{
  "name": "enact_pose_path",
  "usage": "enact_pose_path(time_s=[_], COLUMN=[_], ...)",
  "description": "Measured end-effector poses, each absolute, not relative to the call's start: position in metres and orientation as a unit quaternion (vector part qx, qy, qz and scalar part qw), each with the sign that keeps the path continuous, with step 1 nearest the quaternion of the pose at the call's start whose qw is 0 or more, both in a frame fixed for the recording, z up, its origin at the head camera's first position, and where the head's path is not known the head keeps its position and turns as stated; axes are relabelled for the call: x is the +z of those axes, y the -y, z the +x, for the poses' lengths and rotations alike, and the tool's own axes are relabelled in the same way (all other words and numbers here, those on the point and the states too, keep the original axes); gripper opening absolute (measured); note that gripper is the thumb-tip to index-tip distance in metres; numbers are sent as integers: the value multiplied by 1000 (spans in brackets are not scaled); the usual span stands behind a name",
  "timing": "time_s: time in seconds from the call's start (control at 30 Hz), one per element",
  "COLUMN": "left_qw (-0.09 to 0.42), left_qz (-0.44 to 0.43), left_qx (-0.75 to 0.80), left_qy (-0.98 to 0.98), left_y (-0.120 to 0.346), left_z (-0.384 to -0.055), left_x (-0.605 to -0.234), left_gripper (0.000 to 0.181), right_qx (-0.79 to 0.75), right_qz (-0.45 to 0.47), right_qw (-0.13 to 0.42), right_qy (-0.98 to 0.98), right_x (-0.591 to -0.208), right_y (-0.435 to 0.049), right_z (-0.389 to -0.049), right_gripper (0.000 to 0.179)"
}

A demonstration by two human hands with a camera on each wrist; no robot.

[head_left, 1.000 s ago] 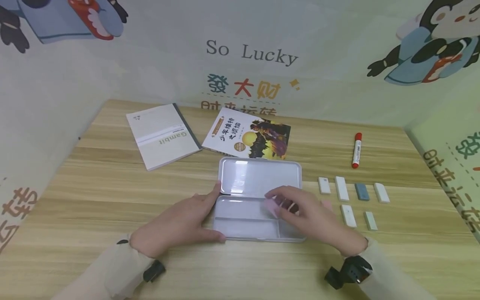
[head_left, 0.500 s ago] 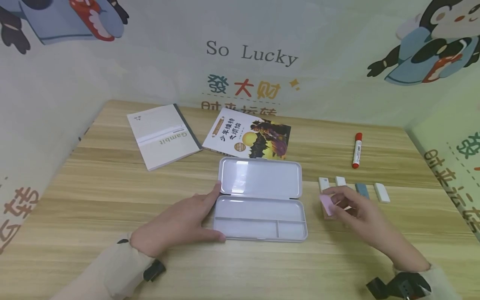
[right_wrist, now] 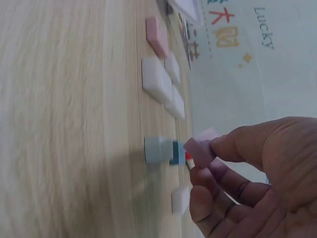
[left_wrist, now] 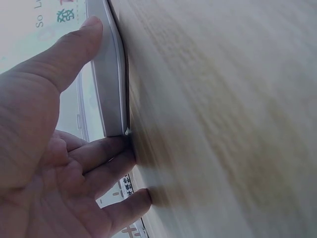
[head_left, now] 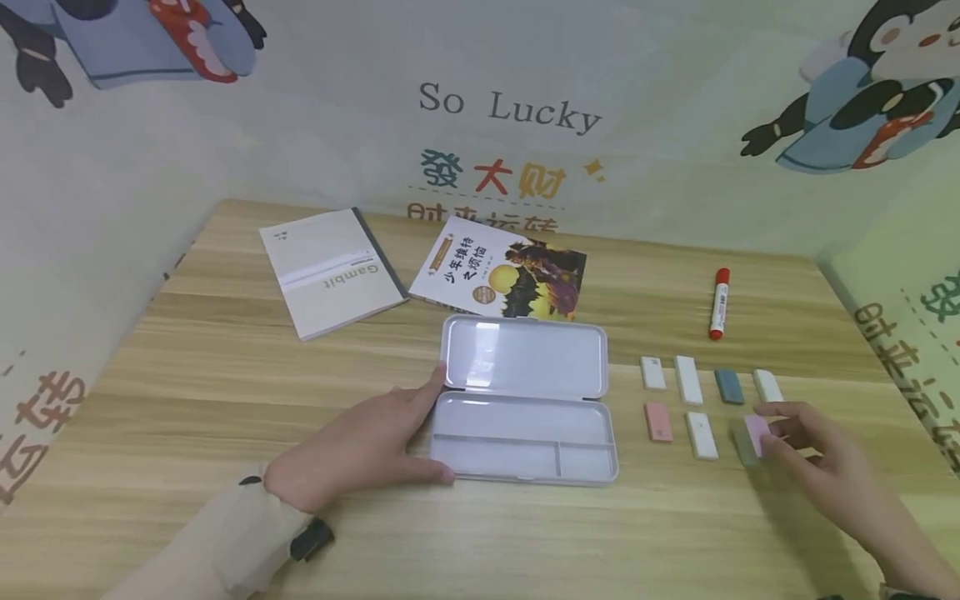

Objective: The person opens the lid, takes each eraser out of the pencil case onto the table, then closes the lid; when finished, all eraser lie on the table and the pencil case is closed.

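Observation:
My left hand (head_left: 367, 446) lies against the left side of an open white pencil case (head_left: 491, 421). Its thumb touches the near edge, and its fingers are by the hinge end. In the left wrist view, the thumb (left_wrist: 81, 42) is extended along the case wall. My right hand (head_left: 832, 467) pinches a lilac-pink eraser (head_left: 756, 434) between thumb and fingers, above a pale green eraser (head_left: 743, 446) that it partly covers. A pink eraser (head_left: 658, 422), a blue eraser (head_left: 729, 387) and several white erasers (head_left: 687, 380) lie right of the case in two rows.
A red-capped marker (head_left: 720, 304) lies behind the erasers. Behind the case are a notebook (head_left: 333, 271) and a picture-covered book (head_left: 498, 267). The wooden table (head_left: 540, 542) meets a printed backdrop (head_left: 652, 100) at the back.
My right hand has moved right, from over the pencil case to the right end of the near eraser row, still holding the lilac-pink eraser. The left hand has stayed put.

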State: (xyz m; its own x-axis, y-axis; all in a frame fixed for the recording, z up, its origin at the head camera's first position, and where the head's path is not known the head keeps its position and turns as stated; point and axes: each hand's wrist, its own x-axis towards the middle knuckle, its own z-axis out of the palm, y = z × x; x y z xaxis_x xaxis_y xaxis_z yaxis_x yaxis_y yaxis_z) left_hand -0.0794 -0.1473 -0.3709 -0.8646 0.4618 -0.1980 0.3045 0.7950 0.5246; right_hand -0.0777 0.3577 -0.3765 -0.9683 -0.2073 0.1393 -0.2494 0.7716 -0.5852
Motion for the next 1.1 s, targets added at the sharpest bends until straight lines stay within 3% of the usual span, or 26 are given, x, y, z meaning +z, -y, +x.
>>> enact_pose_path(time_s=[0.37, 0.83, 0.93, 1.1], left_qw=[163, 162, 162, 164], left_qz=[200, 202, 203, 202], left_qx=[244, 240, 238, 238], left_qy=[-935, -936, -936, -936], left_y=[148, 146, 146, 146], left_z=[-79, -80, -81, -81], left_x=[-370, -373, -372, -372], left_gripper=[120, 121, 121, 122], right_qx=[251, 218, 232, 255], right_qz=[44, 47, 48, 66], right_qw=[1, -46, -27, 55], right_qy=[967, 974, 971, 963], right_x=[-385, -385, -379, -373], right_y=[-383, -394, -388, -358], right_z=[-72, -83, -87, -97], right_gripper=[34, 32, 33, 28])
